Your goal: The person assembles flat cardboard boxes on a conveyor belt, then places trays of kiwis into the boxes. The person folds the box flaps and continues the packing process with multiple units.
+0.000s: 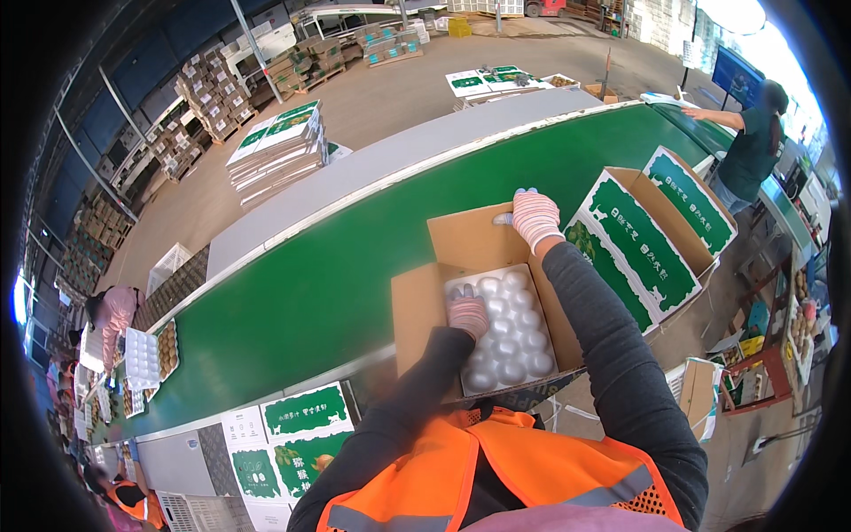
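Note:
An open cardboard box [417, 310] with its flaps up stands in front of me at the near edge of the green conveyor belt. Inside it lies a white moulded tray [510, 332] with rows of rounded bumps. My left hand [467, 317], in a striped glove, reaches into the box and rests on the tray, fingers stretched out. At the far right corner, my right hand [536, 217], gloved alike, grips the top edge of the far flap [463, 238], thumb on the inner side. What lies under the tray is hidden.
The green belt [292, 301] runs diagonally past me. Open printed cartons [638, 244] stand close on the right, flat cartons [306, 417] at lower left. Fruit trays [167, 350] sit farther left near a co-worker [115, 315]. Another person [753, 142] stands at far right.

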